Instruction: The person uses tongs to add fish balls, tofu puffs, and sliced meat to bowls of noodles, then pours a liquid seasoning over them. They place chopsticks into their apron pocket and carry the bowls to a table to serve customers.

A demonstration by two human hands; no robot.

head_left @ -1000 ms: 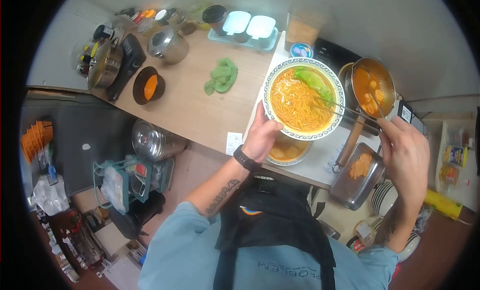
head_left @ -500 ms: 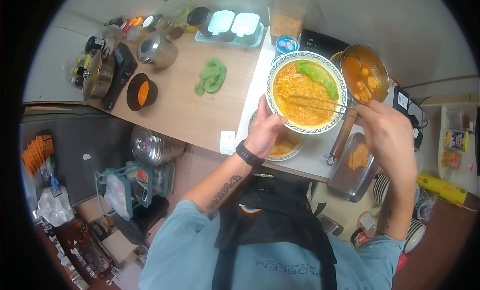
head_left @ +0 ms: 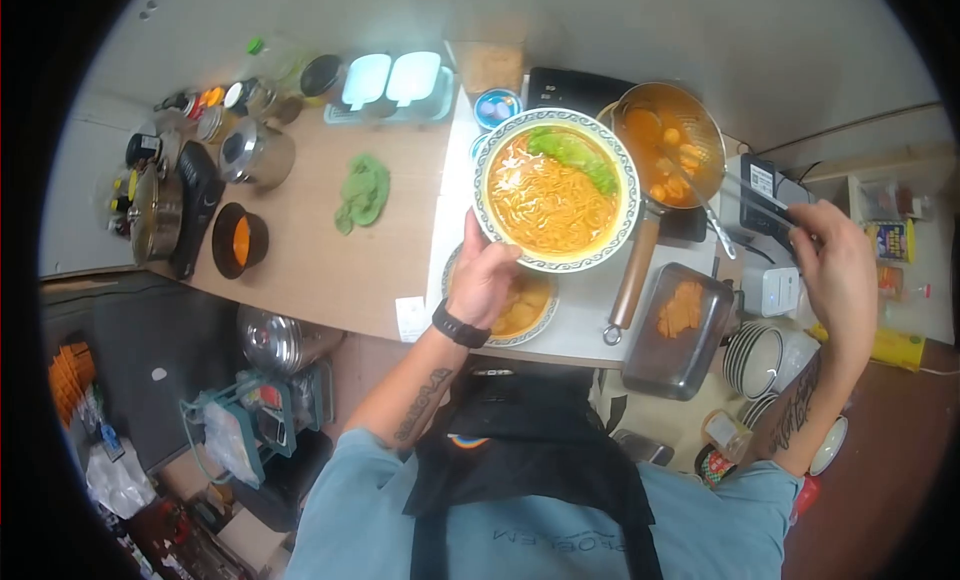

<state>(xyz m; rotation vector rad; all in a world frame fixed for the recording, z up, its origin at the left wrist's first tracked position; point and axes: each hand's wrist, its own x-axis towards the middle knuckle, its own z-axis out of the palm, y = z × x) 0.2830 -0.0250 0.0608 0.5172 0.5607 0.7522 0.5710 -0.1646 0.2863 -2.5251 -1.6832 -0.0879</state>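
Observation:
My left hand [head_left: 487,285] holds a patterned-rim bowl [head_left: 482,215] by its near left edge, thumb on the rim. Orange noodles [head_left: 555,205] in broth fill it, with green lettuce [head_left: 575,158] along the far side. Out to the right, my right hand [head_left: 832,265] pinches long thin metal tongs [head_left: 762,202], pointing toward the saucepan [head_left: 700,110]. Orange broth and chunks of food are in that pan, and a metal utensil handle [head_left: 722,238] leans over its edge. Under the held bowl, partly hidden, sits a second bowl [head_left: 537,330] with broth.
A metal tray [head_left: 690,375] with orange-brown slices lies at the counter's front, right of the pan's wooden handle [head_left: 632,290]. Green cloth [head_left: 364,192], lidded light-blue containers [head_left: 412,78] and a dark bowl [head_left: 228,250] stand leftward. Stacked striped bowls [head_left: 758,355] are at right.
My right hand has drawn the tongs out of the noodles and moved right, over toward the saucepan. My left hand keeps hold of the bowl. The whole view has shifted.

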